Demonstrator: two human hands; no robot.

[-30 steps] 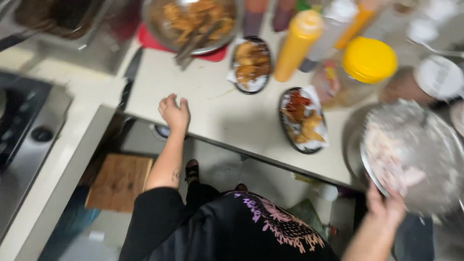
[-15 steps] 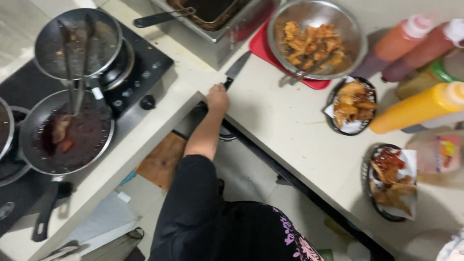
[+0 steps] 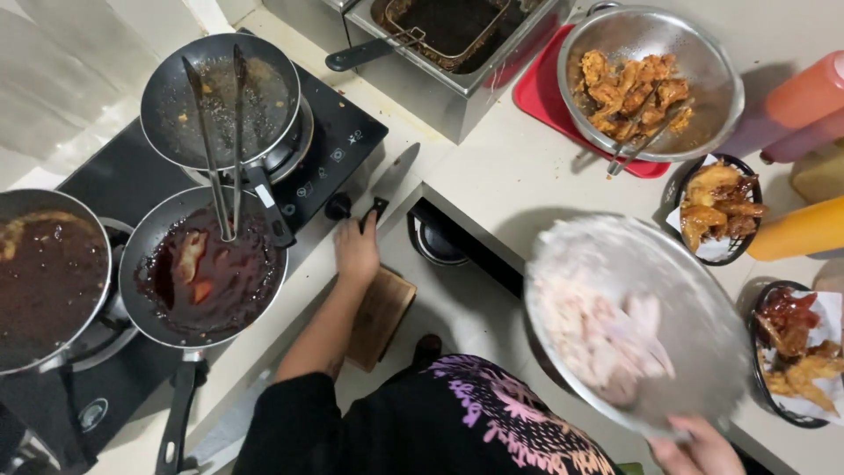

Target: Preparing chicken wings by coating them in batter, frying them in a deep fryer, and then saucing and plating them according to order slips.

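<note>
Clamped on the rim of the metal bowl (image 3: pixel 646 325) of raw pieces (blurred), my right hand (image 3: pixel 699 449) held it level while my left hand (image 3: pixel 356 253) gripped the knife handle (image 3: pixel 374 211).

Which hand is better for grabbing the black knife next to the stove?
Probably the left. The left hand rests on the counter edge right by the knife, near its handle. The right hand is far away and busy holding the big metal bowl of raw chicken.
</note>
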